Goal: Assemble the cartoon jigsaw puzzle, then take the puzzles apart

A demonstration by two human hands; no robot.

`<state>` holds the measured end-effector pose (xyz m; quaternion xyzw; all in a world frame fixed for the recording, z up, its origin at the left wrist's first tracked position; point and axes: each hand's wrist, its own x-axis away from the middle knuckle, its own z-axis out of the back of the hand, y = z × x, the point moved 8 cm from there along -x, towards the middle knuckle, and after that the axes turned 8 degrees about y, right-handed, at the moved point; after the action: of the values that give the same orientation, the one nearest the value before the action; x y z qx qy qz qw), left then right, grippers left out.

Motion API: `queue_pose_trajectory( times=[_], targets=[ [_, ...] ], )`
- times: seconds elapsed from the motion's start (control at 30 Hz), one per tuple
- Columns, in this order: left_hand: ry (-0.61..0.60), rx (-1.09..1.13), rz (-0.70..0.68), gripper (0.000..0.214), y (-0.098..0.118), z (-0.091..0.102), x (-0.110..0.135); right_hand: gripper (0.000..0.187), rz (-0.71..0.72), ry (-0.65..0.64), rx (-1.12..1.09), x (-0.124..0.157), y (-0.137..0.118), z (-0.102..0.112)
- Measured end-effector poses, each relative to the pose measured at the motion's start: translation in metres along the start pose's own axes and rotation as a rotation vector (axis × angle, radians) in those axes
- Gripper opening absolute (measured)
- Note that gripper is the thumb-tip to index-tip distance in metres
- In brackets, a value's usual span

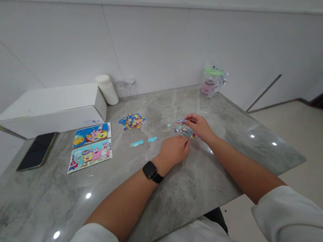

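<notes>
My left hand (174,149), with a black watch on its wrist, rests on the grey marble table (128,181), fingers curled toward a small cluster of colourful puzzle pieces (184,130). My right hand (198,125) lies over that cluster, its fingertips pinched on a piece at the top. A bigger heap of puzzle pieces (132,121) lies further back to the left. Two joined light-blue pieces (143,141) sit left of my left hand.
Two cartoon picture cards (89,145) lie to the left, beside a black phone (36,150). A white box (54,108), a white canister (107,89) and glass jars stand at the wall. A plastic-wrapped bottle (211,80) stands at the back right. The table's right edge drops to the floor.
</notes>
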<state>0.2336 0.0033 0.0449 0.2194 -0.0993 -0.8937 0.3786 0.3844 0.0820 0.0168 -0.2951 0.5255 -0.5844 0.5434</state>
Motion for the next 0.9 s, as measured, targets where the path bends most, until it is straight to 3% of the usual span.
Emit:
queue_pose_trajectory(
  times=[0.13, 0.23, 0.3, 0.4, 0.57, 0.9],
  targets=[
    [-0.097, 0.05, -0.112, 0.033, 0.038, 0.011, 0.016, 0.03, 0.101, -0.067, 0.044, -0.009, -0.028, -0.027],
    [-0.096, 0.065, -0.206, 0.027, 0.045, 0.02, 0.034, 0.025, 0.154, -0.124, 0.044, -0.014, -0.042, -0.055],
    [-0.101, 0.017, -0.219, 0.025, 0.034, 0.022, 0.048, 0.02, 0.171, -0.165, 0.057, -0.012, -0.045, -0.076],
    [-0.076, -0.116, -0.157, 0.024, 0.001, 0.026, 0.067, 0.011, 0.222, -0.199, 0.143, 0.0, -0.045, -0.099],
    [0.001, -0.191, -0.024, 0.03, -0.047, 0.032, 0.086, 0.009, 0.366, -0.308, 0.368, 0.027, -0.038, -0.118],
    [0.039, -0.222, 0.038, 0.054, -0.05, 0.011, 0.09, 0.009, 0.419, -0.387, 0.541, 0.032, -0.03, -0.127]
  ],
)
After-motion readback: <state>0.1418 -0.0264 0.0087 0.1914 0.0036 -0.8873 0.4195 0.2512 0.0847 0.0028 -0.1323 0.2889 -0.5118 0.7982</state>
